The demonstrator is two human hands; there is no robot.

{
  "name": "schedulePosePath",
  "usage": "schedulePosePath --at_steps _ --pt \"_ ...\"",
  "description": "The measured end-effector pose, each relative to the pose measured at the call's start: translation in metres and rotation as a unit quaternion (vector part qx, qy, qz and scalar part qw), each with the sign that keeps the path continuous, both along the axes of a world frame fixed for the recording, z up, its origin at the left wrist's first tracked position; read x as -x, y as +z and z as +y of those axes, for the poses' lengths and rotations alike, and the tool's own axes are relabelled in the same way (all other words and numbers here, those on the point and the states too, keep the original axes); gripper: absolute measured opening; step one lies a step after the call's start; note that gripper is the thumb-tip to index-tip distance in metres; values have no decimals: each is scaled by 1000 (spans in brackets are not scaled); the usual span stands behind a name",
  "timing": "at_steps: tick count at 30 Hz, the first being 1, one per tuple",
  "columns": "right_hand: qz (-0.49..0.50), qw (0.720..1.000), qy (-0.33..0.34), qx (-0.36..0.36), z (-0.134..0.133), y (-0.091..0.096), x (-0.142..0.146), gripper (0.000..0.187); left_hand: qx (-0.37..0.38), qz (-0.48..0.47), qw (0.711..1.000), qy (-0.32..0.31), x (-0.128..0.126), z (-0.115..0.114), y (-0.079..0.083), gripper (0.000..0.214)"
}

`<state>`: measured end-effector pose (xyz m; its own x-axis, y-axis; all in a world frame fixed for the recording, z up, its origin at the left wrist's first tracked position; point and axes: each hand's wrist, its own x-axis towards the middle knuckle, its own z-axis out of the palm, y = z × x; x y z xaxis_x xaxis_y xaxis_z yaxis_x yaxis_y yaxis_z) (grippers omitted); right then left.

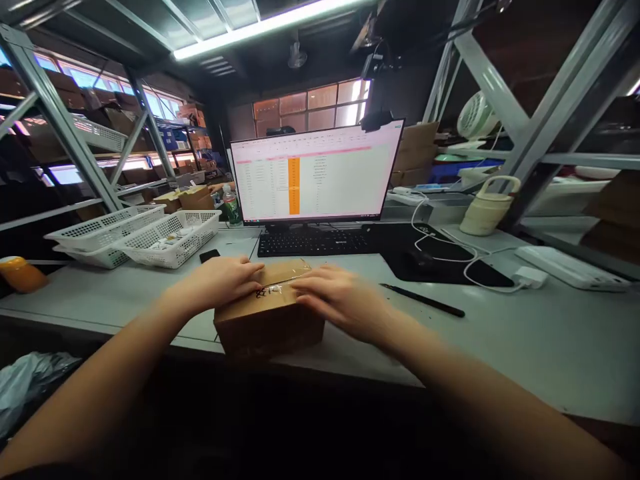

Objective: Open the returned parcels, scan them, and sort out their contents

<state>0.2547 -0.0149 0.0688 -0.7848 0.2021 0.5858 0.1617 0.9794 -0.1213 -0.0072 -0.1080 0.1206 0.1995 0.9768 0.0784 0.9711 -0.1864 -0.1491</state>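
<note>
A brown cardboard box (270, 330) stands at the front edge of the desk, its top flaps closed, with dark handwriting and a shiny strip of tape on top. My left hand (227, 281) rests on the left part of the top, fingers stretched toward the middle seam. From the right, my right hand (340, 297) lies over the right part of the top, its fingers extended and slightly blurred. Neither hand grasps the box; both touch its top. Right of the box lies a slim black pen-like tool (425, 300).
Behind the box are a black keyboard (313, 243) and a monitor (320, 177) showing a spreadsheet. White plastic baskets (173, 240) stand at the left. A mouse (420, 259) on a black mat, white cables, a white power strip (573, 267) and a cream container (485, 213) occupy the right.
</note>
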Motion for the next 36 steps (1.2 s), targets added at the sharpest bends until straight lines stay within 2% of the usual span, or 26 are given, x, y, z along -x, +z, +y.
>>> schedulePosePath --at_steps 2,5,7,12,17,22,24,27,29,31,33,34,36 --pt "-57 998 26 -27 -15 7 20 37 5 45 999 7 -2 0 4 44" --pt "-103 993 -1 -54 -19 10 38 44 11 57 998 -9 -4 1 9 44" --pt "-129 990 -25 -44 -19 12 44 43 12 71 997 -22 -8 1 10 41" --pt "-180 981 -64 -39 -24 25 50 54 -5 162 987 6 -20 -1 6 44" --pt "-200 976 -73 -42 -22 28 56 64 -49 80 995 24 -6 9 8 54" --pt "-150 987 -60 22 -18 27 57 61 -46 -40 998 13 16 30 19 61" --pt "-89 992 -77 -36 -27 22 53 49 -64 -60 996 22 26 43 16 60" --pt "42 974 -61 -215 -47 -2 43 6 -79 -141 986 46 42 63 -2 63" --pt "114 952 -24 -283 -58 -27 35 16 -53 -240 968 45 52 74 -17 63" --pt "167 941 -10 -293 -62 -50 27 19 -34 -314 948 33 59 81 -28 64" --pt "183 943 1 -277 -62 -59 20 18 -86 -313 946 11 58 79 -29 62" --pt "172 951 12 -258 -61 -56 17 21 -139 -285 948 -6 55 74 -25 58" --pt "115 976 33 -182 -57 -36 13 29 -248 -203 945 -56 42 57 -14 44"
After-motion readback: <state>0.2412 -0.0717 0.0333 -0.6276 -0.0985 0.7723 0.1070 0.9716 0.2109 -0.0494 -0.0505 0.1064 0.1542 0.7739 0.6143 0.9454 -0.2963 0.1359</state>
